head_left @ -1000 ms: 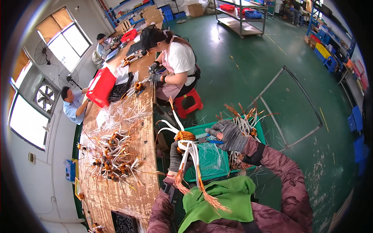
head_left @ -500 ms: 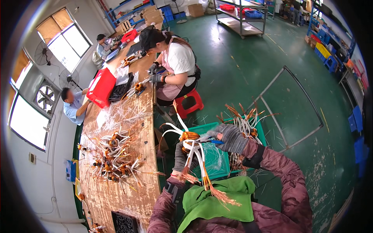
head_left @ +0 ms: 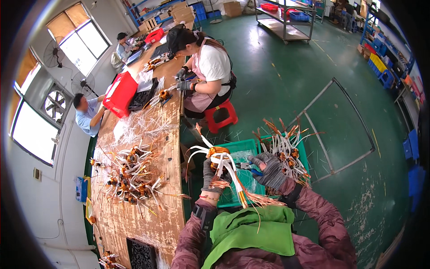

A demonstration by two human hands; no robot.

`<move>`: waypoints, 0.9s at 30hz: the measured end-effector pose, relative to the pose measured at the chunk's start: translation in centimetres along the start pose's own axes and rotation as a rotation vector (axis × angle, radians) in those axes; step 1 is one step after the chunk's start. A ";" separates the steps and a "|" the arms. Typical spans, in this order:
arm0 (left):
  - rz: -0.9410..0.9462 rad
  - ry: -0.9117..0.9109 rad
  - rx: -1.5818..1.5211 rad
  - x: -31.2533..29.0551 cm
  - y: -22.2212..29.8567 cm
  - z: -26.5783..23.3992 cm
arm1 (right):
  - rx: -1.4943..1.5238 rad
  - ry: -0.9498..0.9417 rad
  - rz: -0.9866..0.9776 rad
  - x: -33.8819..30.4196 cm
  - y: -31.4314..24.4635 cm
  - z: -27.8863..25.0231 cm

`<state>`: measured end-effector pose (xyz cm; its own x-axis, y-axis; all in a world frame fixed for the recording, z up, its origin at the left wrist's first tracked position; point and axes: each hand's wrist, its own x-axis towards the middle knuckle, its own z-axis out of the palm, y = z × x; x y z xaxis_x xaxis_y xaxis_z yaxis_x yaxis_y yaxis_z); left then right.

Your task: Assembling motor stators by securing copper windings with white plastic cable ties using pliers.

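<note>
My left hand (head_left: 211, 179), in a grey glove, is closed round the lower side of a copper-wound coil (head_left: 219, 151). White-sleeved leads with frayed bare copper ends hang from the coil toward the green apron (head_left: 251, 228) on my lap. In my gloved right hand (head_left: 272, 171) is a pair of blue-handled pliers (head_left: 256, 172). Their jaws point left at the white leads; whether they touch them I cannot tell. Under both hands stands a green crate (head_left: 235, 145) with clear plastic scraps in it. Beside it, a second green crate (head_left: 306, 158) is heaped with similar coils (head_left: 286, 150).
Several coils (head_left: 132, 179) lie piled on the worn wooden bench (head_left: 168, 224) to my left, with cut white sleeving (head_left: 143, 127) beyond. A black tray (head_left: 142, 253) is near me. A co-worker (head_left: 210, 67) sits on a red stool (head_left: 221, 117). A metal frame (head_left: 331, 130) lies on the floor.
My right hand with the pliers has come down a little and nearer to me. The coil's hanging leads have swung to the right. The whole view has shifted slightly.
</note>
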<state>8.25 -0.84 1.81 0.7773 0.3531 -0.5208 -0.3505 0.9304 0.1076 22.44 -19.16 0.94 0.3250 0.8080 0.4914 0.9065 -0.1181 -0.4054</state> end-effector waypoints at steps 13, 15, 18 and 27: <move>-0.003 0.091 0.003 0.0 -2.2 0.5 | -0.020 0.059 0.008 0.6 -0.9 0.7; -0.036 0.122 -0.007 -0.1 -2.6 1.1 | -0.022 0.037 0.012 0.2 -0.6 0.8; -0.083 0.106 -0.017 0.0 -1.4 -0.8 | 0.166 -0.073 0.111 0.6 -2.0 0.9; 0.320 0.032 0.328 -2.2 3.4 1.3 | 0.112 -0.254 0.378 -6.4 1.5 3.3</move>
<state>6.00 1.66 4.40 0.6386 0.6292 -0.4430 -0.3823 0.7590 0.5270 20.84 -22.63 -5.40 0.5376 0.8379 0.0944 0.6981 -0.3796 -0.6071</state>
